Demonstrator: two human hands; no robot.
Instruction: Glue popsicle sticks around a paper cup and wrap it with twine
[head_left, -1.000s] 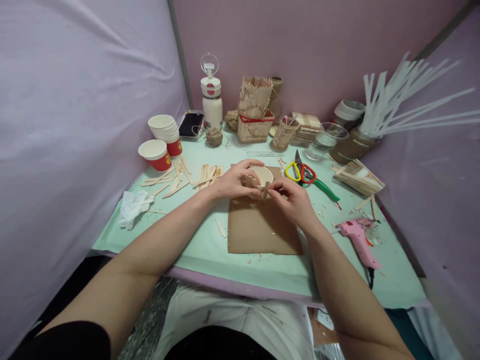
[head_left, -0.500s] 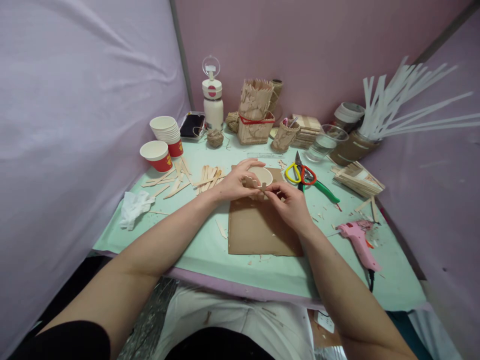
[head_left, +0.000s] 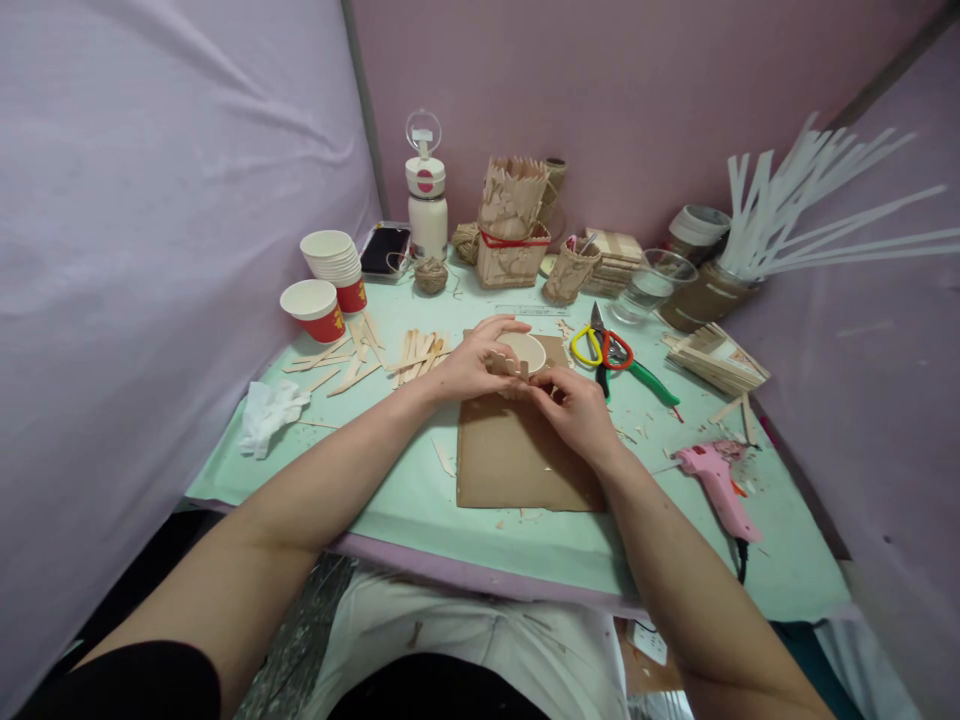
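A paper cup with a pale round rim stands at the far part of a brown cardboard sheet, with small wood pieces on its near side. My left hand is wrapped round the cup's left side, its fingers over the rim and its thumb in front. My right hand is at the near right side of the cup, thumb and forefinger pinched together on a small wood piece at the cup's wall. Fingers hide most of that piece and of the cup's wall.
Wooden sticks and red paper cups lie and stand to the left. Pliers and a pink glue gun lie to the right. Behind are a bottle, a wooden basket and a clear cup of water.
My right fingertips have shifted slightly left and down along the cup's near side. The wood piece at the rim sits a little further left. My left hand stays round the cup.
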